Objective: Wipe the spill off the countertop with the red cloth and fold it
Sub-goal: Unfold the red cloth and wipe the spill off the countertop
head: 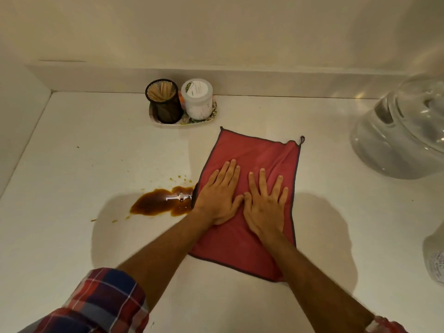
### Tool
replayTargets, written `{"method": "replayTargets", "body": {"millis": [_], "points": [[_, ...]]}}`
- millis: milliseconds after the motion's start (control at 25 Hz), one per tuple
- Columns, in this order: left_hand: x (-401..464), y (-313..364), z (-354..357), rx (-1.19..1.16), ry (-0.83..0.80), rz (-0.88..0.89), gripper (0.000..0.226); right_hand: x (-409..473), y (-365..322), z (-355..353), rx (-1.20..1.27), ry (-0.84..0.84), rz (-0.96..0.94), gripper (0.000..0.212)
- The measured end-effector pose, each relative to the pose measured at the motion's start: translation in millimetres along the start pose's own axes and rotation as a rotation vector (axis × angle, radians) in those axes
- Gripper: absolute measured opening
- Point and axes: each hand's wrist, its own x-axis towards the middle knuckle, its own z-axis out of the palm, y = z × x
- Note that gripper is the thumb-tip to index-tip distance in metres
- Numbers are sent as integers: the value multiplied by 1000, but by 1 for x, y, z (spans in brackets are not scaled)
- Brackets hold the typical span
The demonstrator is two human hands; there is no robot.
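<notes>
The red cloth (254,150) lies spread flat on the white countertop (96,145), slightly rotated, with a dark hem and a small loop at its far right corner. A brown puddle, the spill (161,202), sits just left of the cloth and touches its left edge; small brown specks lie around it. My left hand (219,194) presses flat on the cloth near its left edge, fingers spread. My right hand (265,200) lies flat beside it on the cloth, thumbs touching. Neither hand grips anything.
A small tray (206,120) at the back holds a black mesh cup of wooden sticks (164,102) and a white jar (198,98). A clear glass appliance (406,131) stands at the right. A wall bounds the counter's left and back.
</notes>
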Motion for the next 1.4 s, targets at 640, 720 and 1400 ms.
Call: {"method": "replayTargets", "body": {"millis": [640, 720, 1400], "points": [[-97, -172, -45, 125, -12, -220, 80, 9, -200, 36, 36, 3, -202, 59], [-108, -189, -52, 123, -18, -287, 83, 14, -220, 40, 38, -2, -274, 59], [-89, -284, -115, 334, -259, 227, 60, -84, -232, 38, 394, -109, -182, 74]]}}
